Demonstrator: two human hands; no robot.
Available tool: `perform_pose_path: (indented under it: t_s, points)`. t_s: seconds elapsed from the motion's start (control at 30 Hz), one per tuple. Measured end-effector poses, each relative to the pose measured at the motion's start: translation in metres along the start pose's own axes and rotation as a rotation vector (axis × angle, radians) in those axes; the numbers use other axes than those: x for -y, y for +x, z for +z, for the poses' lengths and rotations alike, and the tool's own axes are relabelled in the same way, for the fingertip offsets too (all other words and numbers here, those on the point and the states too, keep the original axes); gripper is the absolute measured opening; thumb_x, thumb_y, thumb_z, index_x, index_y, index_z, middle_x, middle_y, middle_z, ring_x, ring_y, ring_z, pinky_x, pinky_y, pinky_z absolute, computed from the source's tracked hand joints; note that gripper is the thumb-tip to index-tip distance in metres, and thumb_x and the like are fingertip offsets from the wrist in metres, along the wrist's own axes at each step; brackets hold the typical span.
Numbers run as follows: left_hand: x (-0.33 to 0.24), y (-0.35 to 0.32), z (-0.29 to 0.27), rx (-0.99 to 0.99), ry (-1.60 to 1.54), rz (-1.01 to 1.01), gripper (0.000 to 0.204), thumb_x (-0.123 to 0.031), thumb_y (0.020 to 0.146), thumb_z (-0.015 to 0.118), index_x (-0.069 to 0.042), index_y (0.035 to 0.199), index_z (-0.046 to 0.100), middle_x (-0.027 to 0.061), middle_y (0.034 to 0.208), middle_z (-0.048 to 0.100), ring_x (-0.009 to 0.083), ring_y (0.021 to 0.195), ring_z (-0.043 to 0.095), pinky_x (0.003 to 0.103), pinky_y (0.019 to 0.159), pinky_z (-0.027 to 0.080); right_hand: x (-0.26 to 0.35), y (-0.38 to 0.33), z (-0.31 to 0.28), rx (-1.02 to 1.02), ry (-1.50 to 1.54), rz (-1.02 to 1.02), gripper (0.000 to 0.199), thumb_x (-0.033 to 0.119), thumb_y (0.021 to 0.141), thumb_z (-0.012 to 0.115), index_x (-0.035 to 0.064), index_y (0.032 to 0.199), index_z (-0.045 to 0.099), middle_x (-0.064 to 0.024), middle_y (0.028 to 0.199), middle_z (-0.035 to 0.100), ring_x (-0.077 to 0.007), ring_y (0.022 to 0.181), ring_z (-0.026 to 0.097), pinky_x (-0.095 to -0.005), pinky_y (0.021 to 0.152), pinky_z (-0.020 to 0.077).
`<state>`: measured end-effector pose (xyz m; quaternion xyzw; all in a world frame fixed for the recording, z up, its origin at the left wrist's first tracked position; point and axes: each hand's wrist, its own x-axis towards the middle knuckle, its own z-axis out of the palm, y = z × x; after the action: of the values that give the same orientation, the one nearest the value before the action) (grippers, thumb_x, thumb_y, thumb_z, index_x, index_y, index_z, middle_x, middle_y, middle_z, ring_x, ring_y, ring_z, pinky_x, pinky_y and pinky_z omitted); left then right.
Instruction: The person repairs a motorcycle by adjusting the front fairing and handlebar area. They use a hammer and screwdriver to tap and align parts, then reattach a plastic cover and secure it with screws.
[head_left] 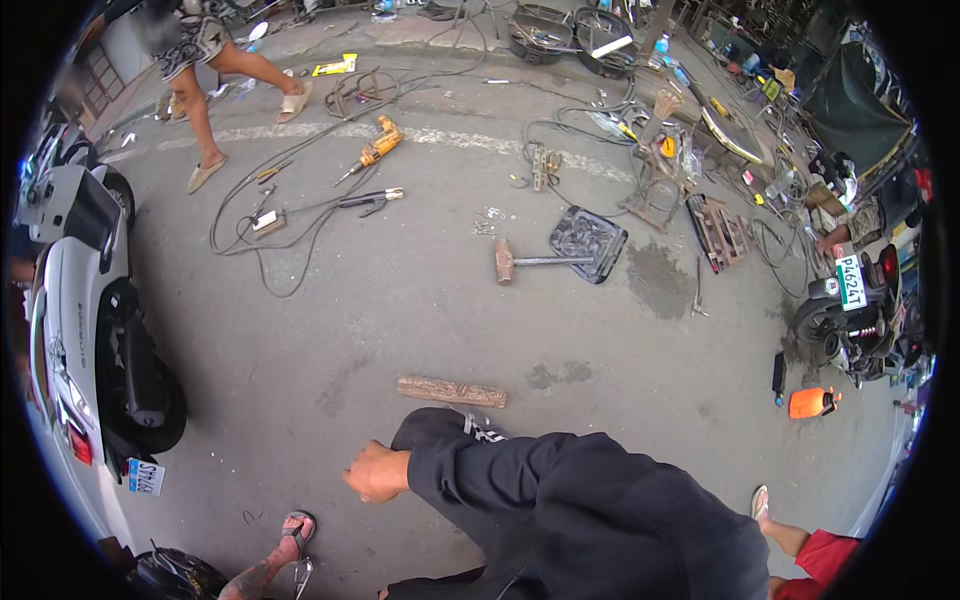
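Dark sleeve [600, 490], nearest. Right hand [378, 472]: fingers curled; cannot tell whether holding anything. Left hand: out of view, grip untellable. Wood block [452, 391]: on pavement [300, 340], near right hand. Hammer [540, 262]: farther off, handle end over black tray [590, 232].

curled hand [377, 472], wooden block [452, 391], hammer [530, 262]

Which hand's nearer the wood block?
Right, as far as I can tell. The right hand shows below and left of the wood block, not touching it. The left hand can't be made out; it's presumably farther, near or past the lower edge.
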<state>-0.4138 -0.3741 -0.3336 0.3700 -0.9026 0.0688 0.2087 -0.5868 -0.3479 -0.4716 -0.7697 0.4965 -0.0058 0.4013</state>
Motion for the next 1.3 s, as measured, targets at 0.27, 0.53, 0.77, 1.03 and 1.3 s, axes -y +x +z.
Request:
perform_pose_path:
  t_s: [0.27, 0.53, 0.77, 1.03, 1.3]
  points:
    - [-0.064, 0.070, -0.022, 0.440, -0.192, -0.104, 0.050, -0.025, 0.096, 0.058, -0.002, 0.139, 0.052, 0.0217, 0.104, 0.072, 0.0345, 0.098, 0.071, 0.039, 0.087, 0.055, -0.092, -0.244, -0.043, -0.156, 0.172, 0.370, 0.030, 0.029, 0.090, 0.064, 0.0032, 0.105, 0.062, -0.0144, 0.105, 0.066, -0.0300, 0.106, 0.059, -0.0457, 0.084, 0.0442]
    - [-0.181, 0.245, -0.072, 1.138, -0.373, 0.230, 0.049, -0.031, 0.090, 0.070, -0.006, 0.131, 0.059, 0.0268, 0.130, 0.056, 0.0450, 0.109, 0.056, 0.056, 0.089, 0.047, -0.077, -0.372, -0.151, -0.015, 0.845, 0.706, 0.026, 0.020, 0.081, 0.067, -0.0009, 0.096, 0.072, -0.0250, 0.102, 0.071, -0.0400, 0.095, 0.071, -0.0507, 0.080, 0.0559]
    - [-0.211, 0.516, 0.059, 1.715, -0.902, 0.089, 0.032, -0.025, 0.091, 0.067, -0.004, 0.115, 0.069, 0.0187, 0.095, 0.072, 0.0327, 0.091, 0.071, 0.040, 0.083, 0.055, -0.251, -0.357, -0.276, 0.152, 0.902, 0.571, 0.029, 0.023, 0.078, 0.071, 0.0027, 0.098, 0.077, -0.0176, 0.103, 0.074, -0.0350, 0.097, 0.072, -0.0461, 0.079, 0.0562]
    - [-0.330, 0.820, 0.234, 2.078, -0.292, 0.869, 0.033, -0.034, 0.087, 0.065, -0.009, 0.106, 0.074, 0.0190, 0.098, 0.072, 0.0401, 0.095, 0.069, 0.046, 0.083, 0.054, -0.489, -0.377, -0.579, -0.232, 0.871, 0.452, 0.021, 0.016, 0.086, 0.063, 0.0011, 0.097, 0.074, -0.0202, 0.097, 0.073, -0.0362, 0.098, 0.070, -0.0456, 0.082, 0.0543]
    - [-0.457, 1.030, 0.412, 2.035, -0.427, 1.009, 0.028, -0.025, 0.090, 0.064, -0.004, 0.108, 0.071, 0.0160, 0.098, 0.073, 0.0327, 0.091, 0.071, 0.041, 0.080, 0.056, -0.666, -0.469, -0.691, -0.253, 1.194, 0.197, 0.025, 0.020, 0.089, 0.062, -0.0021, 0.098, 0.070, -0.0171, 0.083, 0.071, -0.0333, 0.077, 0.070, -0.0421, 0.062, 0.0538]
